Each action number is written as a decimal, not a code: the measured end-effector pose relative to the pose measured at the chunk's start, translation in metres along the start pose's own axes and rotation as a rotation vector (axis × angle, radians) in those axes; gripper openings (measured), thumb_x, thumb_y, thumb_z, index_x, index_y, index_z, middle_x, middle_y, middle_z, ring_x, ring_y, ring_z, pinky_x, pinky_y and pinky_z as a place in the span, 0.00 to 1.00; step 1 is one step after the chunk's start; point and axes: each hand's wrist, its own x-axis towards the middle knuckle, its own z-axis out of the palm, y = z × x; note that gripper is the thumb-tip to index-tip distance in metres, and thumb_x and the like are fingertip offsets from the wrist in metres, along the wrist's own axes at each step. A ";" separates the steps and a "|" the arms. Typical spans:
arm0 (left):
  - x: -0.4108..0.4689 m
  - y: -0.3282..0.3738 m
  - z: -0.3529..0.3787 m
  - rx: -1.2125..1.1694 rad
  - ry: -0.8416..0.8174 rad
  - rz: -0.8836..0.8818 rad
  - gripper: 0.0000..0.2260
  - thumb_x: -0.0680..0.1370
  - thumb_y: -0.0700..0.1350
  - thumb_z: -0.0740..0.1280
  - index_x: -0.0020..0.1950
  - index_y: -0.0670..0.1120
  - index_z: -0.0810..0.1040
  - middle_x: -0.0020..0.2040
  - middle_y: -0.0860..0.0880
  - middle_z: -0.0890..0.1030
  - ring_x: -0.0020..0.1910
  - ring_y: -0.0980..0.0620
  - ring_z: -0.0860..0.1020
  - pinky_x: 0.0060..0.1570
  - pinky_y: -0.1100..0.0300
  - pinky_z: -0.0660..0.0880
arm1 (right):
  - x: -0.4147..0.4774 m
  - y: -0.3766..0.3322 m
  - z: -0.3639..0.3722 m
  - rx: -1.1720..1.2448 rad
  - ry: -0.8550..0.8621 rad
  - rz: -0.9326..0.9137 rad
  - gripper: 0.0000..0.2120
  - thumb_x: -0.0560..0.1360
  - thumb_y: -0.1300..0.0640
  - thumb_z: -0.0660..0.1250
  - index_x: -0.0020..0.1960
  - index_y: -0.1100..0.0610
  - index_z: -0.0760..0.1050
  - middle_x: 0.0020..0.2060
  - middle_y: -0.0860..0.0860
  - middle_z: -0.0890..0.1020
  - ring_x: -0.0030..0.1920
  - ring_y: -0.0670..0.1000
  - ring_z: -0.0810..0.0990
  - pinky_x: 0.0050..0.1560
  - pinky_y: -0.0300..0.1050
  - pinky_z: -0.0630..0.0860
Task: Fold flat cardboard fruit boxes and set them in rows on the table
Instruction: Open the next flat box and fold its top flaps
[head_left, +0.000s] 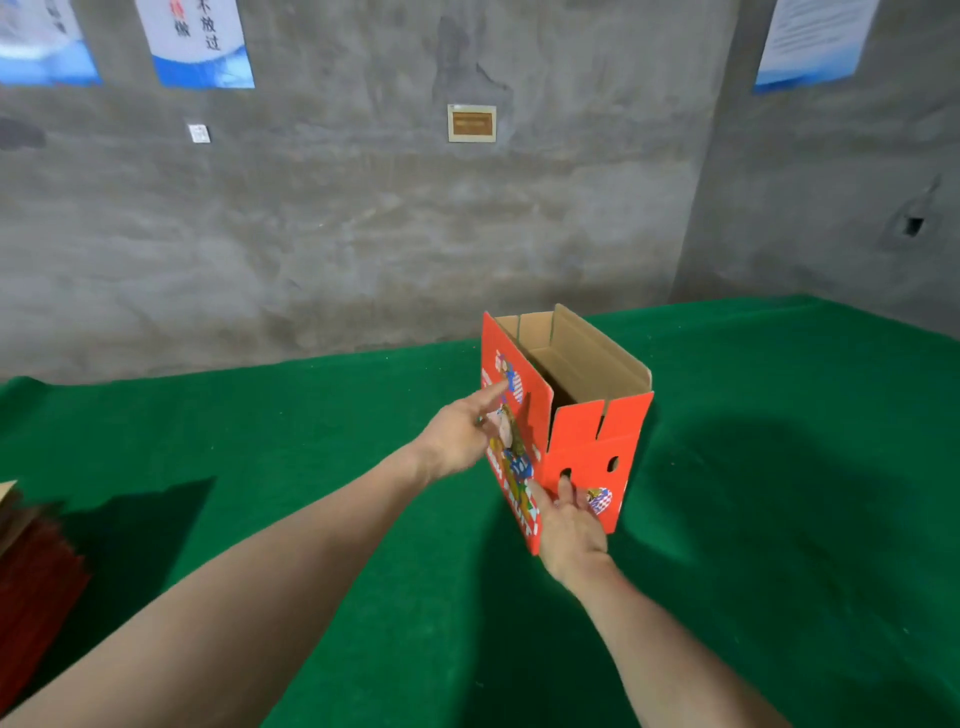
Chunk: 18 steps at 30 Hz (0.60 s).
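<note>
Left hand (457, 431) and right hand (569, 525) press straight fingers on one standing box (618, 431). Left of the box, a flat stack (36, 566) waits, so I think the rows are barely begun.

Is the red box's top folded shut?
No, the red box stands on the green table with its top flaps upright and the brown inside showing.

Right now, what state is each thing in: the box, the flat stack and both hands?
fruit box: folded up, standing upright on the green table, top flaps open.
flat boxes: unfolded, stacked at the left edge.
left hand: fingers straight, touching the box's long printed side.
right hand: fingers straight against the near end panel.
</note>
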 end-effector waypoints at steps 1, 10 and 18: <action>0.004 -0.006 -0.002 0.023 0.053 -0.007 0.20 0.81 0.38 0.57 0.74 0.49 0.65 0.70 0.46 0.71 0.66 0.54 0.71 0.58 0.73 0.64 | 0.015 0.004 -0.002 -0.007 -0.004 0.015 0.40 0.76 0.66 0.60 0.78 0.46 0.42 0.77 0.61 0.45 0.76 0.64 0.51 0.74 0.53 0.59; 0.010 -0.051 -0.024 0.203 0.216 -0.113 0.16 0.81 0.41 0.59 0.69 0.45 0.73 0.55 0.39 0.82 0.40 0.45 0.79 0.30 0.73 0.67 | 0.104 0.008 -0.034 0.241 -0.145 0.060 0.43 0.74 0.68 0.60 0.77 0.42 0.41 0.76 0.54 0.34 0.76 0.60 0.51 0.71 0.50 0.65; -0.088 -0.085 -0.053 0.262 0.143 -0.204 0.15 0.79 0.44 0.64 0.66 0.46 0.75 0.62 0.50 0.79 0.56 0.57 0.78 0.48 0.81 0.66 | 0.029 -0.064 -0.013 0.965 0.550 0.022 0.16 0.69 0.75 0.65 0.55 0.66 0.75 0.57 0.62 0.72 0.57 0.63 0.75 0.62 0.55 0.70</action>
